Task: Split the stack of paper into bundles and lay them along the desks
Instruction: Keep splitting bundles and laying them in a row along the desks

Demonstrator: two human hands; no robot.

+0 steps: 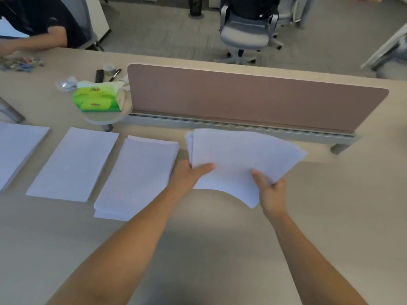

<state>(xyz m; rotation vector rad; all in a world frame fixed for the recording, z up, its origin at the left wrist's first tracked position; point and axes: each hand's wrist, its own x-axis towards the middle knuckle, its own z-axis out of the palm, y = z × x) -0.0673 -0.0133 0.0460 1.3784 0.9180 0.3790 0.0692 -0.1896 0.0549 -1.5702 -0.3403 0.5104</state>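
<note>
Tabletop [220, 227]: pale wood grain and long, running on both sides of the divider panel [253, 97]. The panel is dusty pink, upright, and set in a grey rail.

Office chair [246, 34]: grey, on the carpet well beyond the panel.

Seated person [37, 25]: dark top, beyond the panel's left end, with a forearm on the tabletop.

Paper on the near side of the panel, in a row leading away from its left end:
- third bundle [136, 175], thick, edges slightly stepped, lies nearest the panel's left end
- second bundle [72, 164], thinner, flat, lies further left
- first bundle [17, 146], furthest left, cut off by the frame

Held bundle [242, 157]: in front of the panel's left half, lifted off the tabletop. The sheets are fanned apart and the near edge sags in a curve.

Tissue pack [97, 99]: green, on a small round shelf just off the panel's left end.

Left hand [189, 175]: pinches the held bundle's left edge, thumb on top, fingers hidden under the sheets.

Right hand [271, 192]: pinches the near right corner, thumb on top, fingers curled beneath.

Pen [115, 74]: black, beyond the tissue pack, near the panel's left end.
</note>
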